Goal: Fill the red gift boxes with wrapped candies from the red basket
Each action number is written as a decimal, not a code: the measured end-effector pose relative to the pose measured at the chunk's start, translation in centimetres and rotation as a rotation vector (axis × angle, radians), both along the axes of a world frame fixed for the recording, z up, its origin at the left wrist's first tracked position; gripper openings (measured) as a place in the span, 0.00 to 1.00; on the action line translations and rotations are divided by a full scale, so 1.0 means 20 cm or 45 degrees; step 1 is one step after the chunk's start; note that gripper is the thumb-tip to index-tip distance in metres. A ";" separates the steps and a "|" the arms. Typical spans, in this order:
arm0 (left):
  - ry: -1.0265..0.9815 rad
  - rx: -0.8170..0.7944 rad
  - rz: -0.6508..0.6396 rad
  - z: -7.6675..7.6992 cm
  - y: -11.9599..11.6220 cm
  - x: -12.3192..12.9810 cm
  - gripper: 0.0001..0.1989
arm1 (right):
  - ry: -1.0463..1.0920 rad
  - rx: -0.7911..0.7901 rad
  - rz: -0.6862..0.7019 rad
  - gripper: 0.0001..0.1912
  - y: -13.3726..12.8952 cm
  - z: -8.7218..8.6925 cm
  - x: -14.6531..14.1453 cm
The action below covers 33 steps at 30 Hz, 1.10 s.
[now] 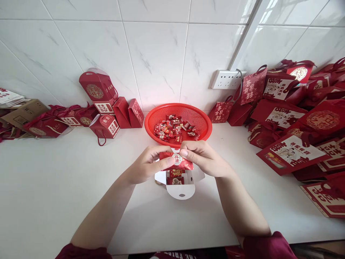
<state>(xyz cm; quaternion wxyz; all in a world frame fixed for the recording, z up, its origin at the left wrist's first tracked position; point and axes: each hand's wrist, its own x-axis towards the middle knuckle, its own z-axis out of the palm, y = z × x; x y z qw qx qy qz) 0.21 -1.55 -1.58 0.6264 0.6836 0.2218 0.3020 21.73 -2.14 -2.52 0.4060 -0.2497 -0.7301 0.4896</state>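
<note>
Red packet (pixel 184 165): one, above the open white box (pixel 180 191), clamped between thumbs and fingers of left hand (pixel 151 164) and right hand (pixel 204 158); fingertips behind it hidden. Inside the box: red-wrapped pieces (pixel 175 181), partly covered by the packet. Beyond the box: red basket (pixel 207 133), heaped sweets, lettering too small to read.

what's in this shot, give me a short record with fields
left hand: pinches the packet's left part
right hand: pinches its upper right part
packet: red, pale round label, held above the box
box: open, white inside, sweets in it
basket: red, beyond the hands, more sweets inside
left side: red gift boxes
right side: piled gift boxes
wall: power strip
</note>
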 end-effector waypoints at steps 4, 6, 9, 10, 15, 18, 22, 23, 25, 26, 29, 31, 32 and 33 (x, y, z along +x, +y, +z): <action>-0.058 -0.012 -0.020 0.01 0.00 0.00 0.09 | 0.040 -0.025 0.052 0.19 0.00 0.00 0.00; -0.060 -0.013 -0.018 0.00 0.00 0.00 0.09 | 0.047 -0.028 0.060 0.19 0.00 0.00 0.00; -0.046 -0.027 0.015 0.00 0.00 0.00 0.11 | 0.036 -0.028 0.044 0.19 0.00 0.00 0.00; -0.043 -0.027 0.026 -0.01 0.00 0.00 0.11 | 0.031 -0.027 0.039 0.19 0.00 0.00 0.00; -0.043 0.016 0.022 -0.01 0.00 0.00 0.10 | 0.037 0.002 0.044 0.18 0.00 0.00 0.01; -0.047 0.020 0.002 -0.01 0.00 0.00 0.09 | 0.049 0.019 0.059 0.18 0.00 0.01 0.00; -0.045 0.005 -0.012 -0.02 0.00 0.00 0.09 | 0.042 0.038 0.071 0.18 0.00 0.01 0.00; -0.041 0.001 -0.011 -0.02 0.00 0.00 0.09 | 0.041 0.045 0.073 0.17 -0.01 0.01 0.00; -0.029 -0.003 -0.004 -0.02 0.00 0.00 0.09 | 0.044 0.054 0.068 0.18 -0.01 0.01 0.00; -0.017 0.000 0.008 -0.02 0.00 0.00 0.10 | 0.045 0.056 0.057 0.18 -0.01 0.01 0.00; 0.045 0.032 0.071 -0.03 0.01 -0.01 0.12 | 0.028 0.066 -0.019 0.19 -0.01 0.01 0.00; 0.087 0.072 0.115 -0.03 0.01 -0.01 0.12 | 0.013 0.070 -0.096 0.21 0.00 0.00 0.00; 0.103 0.095 0.132 -0.03 0.01 -0.01 0.12 | 0.010 0.065 -0.130 0.22 0.00 0.00 0.00; 0.114 0.120 0.146 -0.03 0.01 -0.01 0.12 | 0.010 0.056 -0.159 0.22 0.01 0.00 0.01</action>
